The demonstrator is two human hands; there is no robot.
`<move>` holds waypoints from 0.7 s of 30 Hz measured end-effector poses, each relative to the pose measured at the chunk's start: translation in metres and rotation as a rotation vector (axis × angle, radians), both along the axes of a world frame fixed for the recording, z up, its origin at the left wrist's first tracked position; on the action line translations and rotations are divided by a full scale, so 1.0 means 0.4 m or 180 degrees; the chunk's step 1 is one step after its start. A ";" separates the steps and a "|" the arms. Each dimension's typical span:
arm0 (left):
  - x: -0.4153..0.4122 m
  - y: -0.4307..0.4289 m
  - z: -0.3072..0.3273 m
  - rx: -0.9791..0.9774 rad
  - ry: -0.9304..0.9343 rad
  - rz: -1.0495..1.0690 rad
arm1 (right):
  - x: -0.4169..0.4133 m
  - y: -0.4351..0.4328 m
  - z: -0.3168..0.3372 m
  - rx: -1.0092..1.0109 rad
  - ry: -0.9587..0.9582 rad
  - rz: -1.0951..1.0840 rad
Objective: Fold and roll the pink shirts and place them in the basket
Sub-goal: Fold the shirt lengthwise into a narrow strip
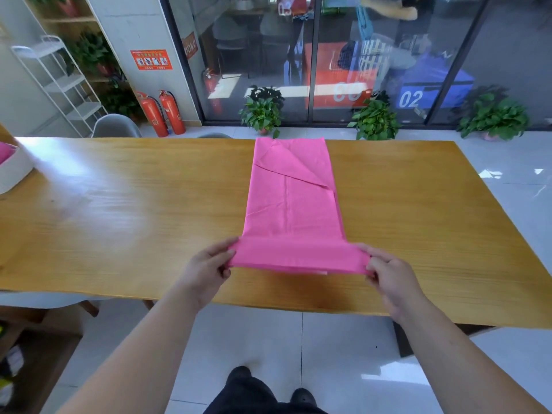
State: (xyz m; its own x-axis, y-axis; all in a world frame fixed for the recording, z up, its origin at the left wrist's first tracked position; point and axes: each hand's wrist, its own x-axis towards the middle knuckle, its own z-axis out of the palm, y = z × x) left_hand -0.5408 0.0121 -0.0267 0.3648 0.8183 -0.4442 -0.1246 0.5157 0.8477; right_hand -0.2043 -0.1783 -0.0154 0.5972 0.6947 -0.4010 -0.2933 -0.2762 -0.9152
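1. Wood table [119, 204] by a glass wall, potted plants [263, 112] on the floor beyond. The work sits at the near edge, centre.
2. Grip: left hand [206, 270] and right hand [391, 273] each pinch one end of the turned-over near band of the shirt [292, 204], thumb and fingers curled round the cloth. Neither hand is free.
3. Shirt: folded into a long narrow strip, flat on the table, running from the hands to the far edge. Sleeve flaps overlap at the far end. The near band flares wider than the strip above it.
4. Step, my read: first turn of the roll. Folding looks done.
5. To do it well:
   - Hold both ends level and turn them at the same rate, or the tube cones.
   - Pull lightly toward the body on each turn for tightness.
   - Tuck the flared ends in to strip width early.
6. Risk: the far flaps may slide open as the roll nears them, so flatten them first.
7. Basket [15, 171]: white, at the far left table edge, well apart from the shirt, something pink already inside. For the carry, wrap one hand round the roll, else it likely unwinds.
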 end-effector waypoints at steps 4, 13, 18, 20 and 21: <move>-0.024 0.000 0.028 0.0423 0.0002 -0.0128 | -0.005 -0.019 0.007 0.0269 0.0063 -0.0081; -0.160 -0.172 -0.213 -0.0114 0.1481 -0.1034 | -0.122 -0.206 -0.191 -0.0976 -0.0077 0.0891; -0.129 -0.079 -0.081 -0.0044 0.0067 -0.0539 | -0.075 -0.131 -0.076 -0.0439 -0.0335 0.0568; -0.136 -0.063 -0.013 0.0113 -0.0452 -0.0486 | -0.078 -0.120 -0.022 0.0048 -0.0100 0.0242; -0.142 -0.064 0.001 0.0194 -0.0474 -0.0513 | -0.081 -0.125 -0.011 0.0168 -0.0040 0.0142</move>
State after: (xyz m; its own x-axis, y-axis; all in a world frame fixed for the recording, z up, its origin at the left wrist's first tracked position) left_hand -0.5976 -0.0134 -0.0265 0.5509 0.7678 -0.3271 -0.1710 0.4875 0.8562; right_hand -0.2367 -0.2281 -0.0198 0.5700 0.7406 -0.3559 -0.2702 -0.2401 -0.9324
